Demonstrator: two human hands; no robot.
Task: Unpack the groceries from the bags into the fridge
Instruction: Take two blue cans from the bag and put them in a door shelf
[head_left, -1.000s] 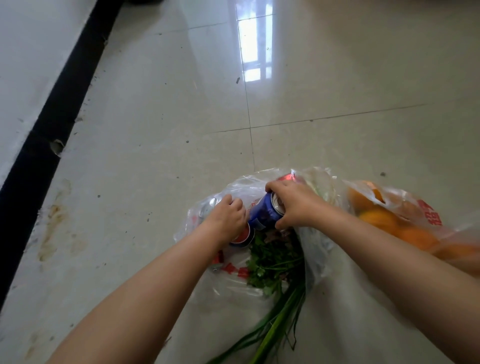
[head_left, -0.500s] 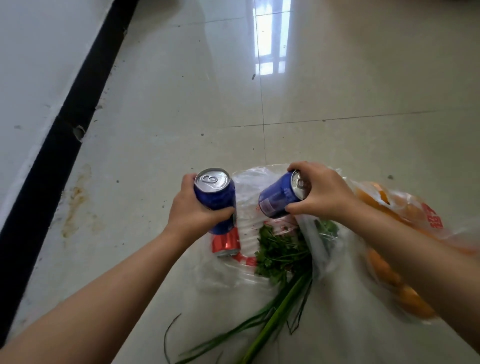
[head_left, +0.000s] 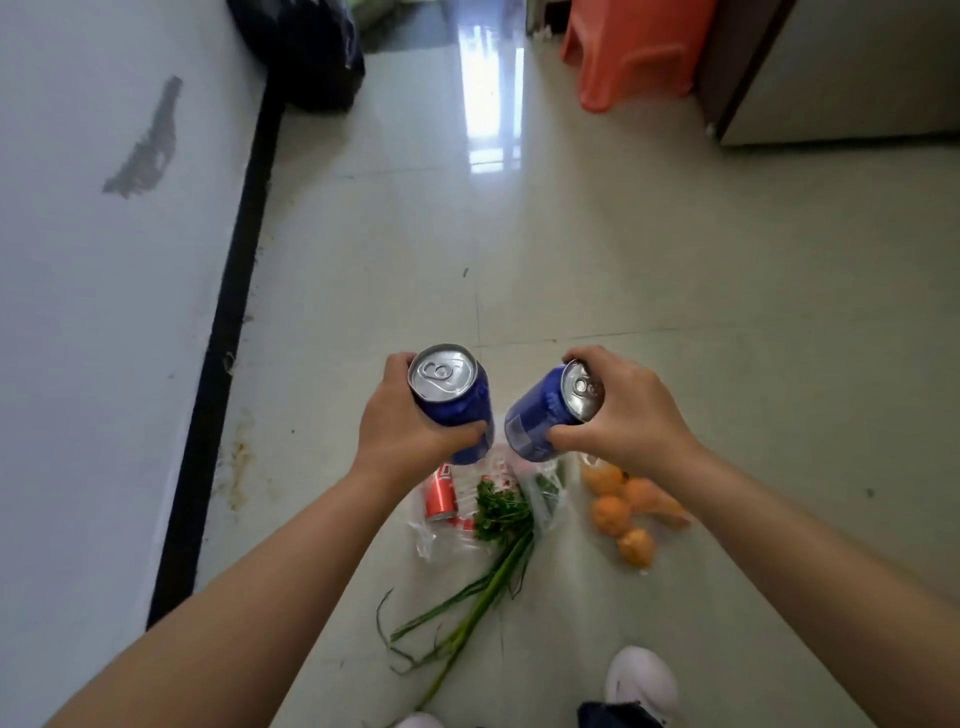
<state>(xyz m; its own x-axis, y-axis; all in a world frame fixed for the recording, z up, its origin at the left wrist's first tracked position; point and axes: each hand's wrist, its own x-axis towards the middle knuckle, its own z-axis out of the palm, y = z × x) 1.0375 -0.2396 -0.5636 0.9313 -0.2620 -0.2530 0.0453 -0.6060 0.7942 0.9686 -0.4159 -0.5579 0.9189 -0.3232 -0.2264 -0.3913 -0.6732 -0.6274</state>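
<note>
Aloft, left hand (head_left: 402, 426) – upright can (head_left: 453, 400), right hand (head_left: 631, 415) – tilted can (head_left: 545, 413)

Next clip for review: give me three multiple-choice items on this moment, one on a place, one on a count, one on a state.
1. Where does the red can lie?
A. in the bag on the floor
B. on the orange stool
C. in the left hand

2. How many blue cans are held?
A. one
B. two
C. three

3. How is the right can held?
A. upright
B. tilted, top toward the right hand
C. upside down

Key:
1 A, it lies in clear plastic beside the greens.
2 B, the left hand grips the left can and the right hand grips the other.
3 B, its top faces the palm.
</note>
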